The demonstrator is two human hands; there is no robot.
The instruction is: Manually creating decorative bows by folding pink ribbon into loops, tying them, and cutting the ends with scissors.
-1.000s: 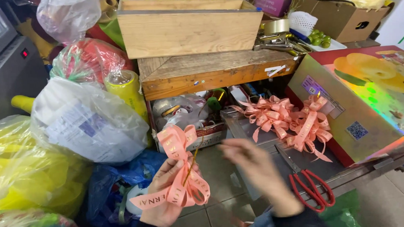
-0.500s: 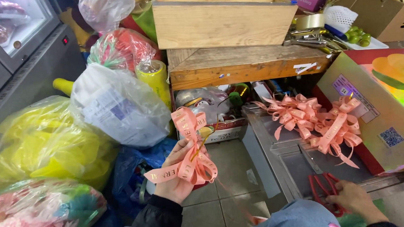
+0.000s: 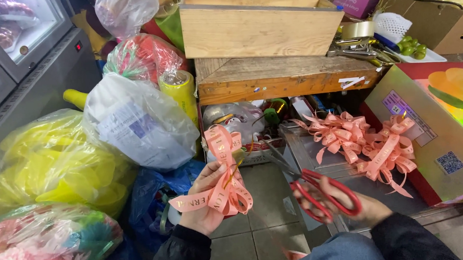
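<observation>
Ribbon bow (image 3: 224, 182) in left hand (image 3: 206, 202); scissors (image 3: 315, 188) in right hand (image 3: 360, 207).

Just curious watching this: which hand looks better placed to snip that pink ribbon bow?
Probably the right hand: it grips the red scissors, blades pointing at the bow. The left hand is busy pinching the bow.

**Count of things in view**

One pair of red-handled scissors (image 3: 323, 193). One looped pink ribbon bow (image 3: 224, 179) in hand, two finished pink bows (image 3: 368, 143) on the shelf. One wooden crate (image 3: 258, 26). Two hands.
</observation>
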